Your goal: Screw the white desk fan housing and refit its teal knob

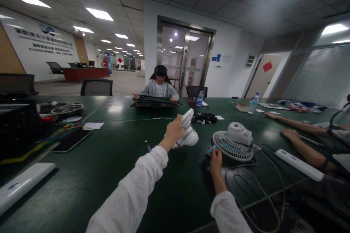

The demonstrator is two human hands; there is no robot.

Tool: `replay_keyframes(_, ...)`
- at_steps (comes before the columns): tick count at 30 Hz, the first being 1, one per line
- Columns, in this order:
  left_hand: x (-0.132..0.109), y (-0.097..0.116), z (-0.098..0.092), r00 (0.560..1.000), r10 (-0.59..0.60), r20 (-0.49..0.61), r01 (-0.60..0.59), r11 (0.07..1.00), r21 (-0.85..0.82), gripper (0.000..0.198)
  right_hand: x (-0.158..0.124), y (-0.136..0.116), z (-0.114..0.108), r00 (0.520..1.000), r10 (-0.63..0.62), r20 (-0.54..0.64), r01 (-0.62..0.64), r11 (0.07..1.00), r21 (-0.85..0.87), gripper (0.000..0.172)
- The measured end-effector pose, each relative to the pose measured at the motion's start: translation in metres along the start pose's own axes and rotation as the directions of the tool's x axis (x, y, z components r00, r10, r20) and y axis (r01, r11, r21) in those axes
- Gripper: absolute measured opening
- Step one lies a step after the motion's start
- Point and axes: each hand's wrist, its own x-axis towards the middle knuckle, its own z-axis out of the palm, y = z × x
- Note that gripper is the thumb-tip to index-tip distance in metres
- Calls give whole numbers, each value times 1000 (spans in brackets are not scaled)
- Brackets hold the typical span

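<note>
A white table fan (232, 142) lies grille-down on a dark green table (131, 189), its motor housing facing up and its grey cable (258, 189) looping toward the wearer. Just left of the fan, the person's left hand (174, 131), in a white sleeve, is closed around a white plastic part (189, 135), fingers over its upper side, holding it tilted. At the fan's near-left rim, the right hand (216, 158) pinches a small light-blue item (211, 149) between thumb and fingers; its exact kind is too small to tell, and whether the hand touches the grille cannot be told. A few tiny dark pieces (199, 161) lie left of the fan, beside the right hand. Beyond the fan and to its left sit a black bundle (205, 117) and, farther back, a water bottle (199, 99). Across the table, well beyond the fan, a seated person (160, 88) holds a flat black panel (154, 102). Right of the fan, a co-worker's forearm (306, 149) rests near a long white bar (299, 164).
</note>
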Motion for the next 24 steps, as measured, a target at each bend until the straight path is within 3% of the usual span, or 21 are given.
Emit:
replay_keyframes(4, -5, -1, -62, 972, -79, -220, 58, 993, -104, 49, 2, -1, -1, 997, 43, 57, -34, 987, -158, 31)
replay_keyframes(7, -26, -15, -118, 913, -162, -373, 93, 976, -196, 52, -6, -14, 5, 976, -40, 213, 93, 965, -245, 30)
replay_keyframes(10, -56, -39, -169, 846, -289, -449, 152, 937, -316, 48, -21, -39, 21, 894, -159, 419, 295, 913, -283, 27)
replay_keyframes(13, -88, -69, -208, 808, -468, -359, 300, 850, -433, 29, -39, -72, 45, 773, -247, 584, 483, 826, -290, 26)
replay_keyframes(16, -116, -98, -231, 762, -608, -224, 475, 760, -444, 15, -57, -106, 72, 665, -291, 688, 619, 729, -291, 28)
replay_keyframes(18, -128, -114, -240, 733, -661, -158, 563, 721, -405, 20, -68, -125, 89, 622, -298, 724, 678, 669, -306, 29)
replay_keyframes(21, -136, -130, -250, 729, -670, -138, 609, 728, -316, 27, -83, -143, 109, 612, -281, 739, 715, 597, -365, 31)
replay_keyframes(24, -133, -133, -260, 761, -603, -238, 572, 798, -191, 27, -92, -147, 120, 641, -241, 729, 707, 556, -437, 32)
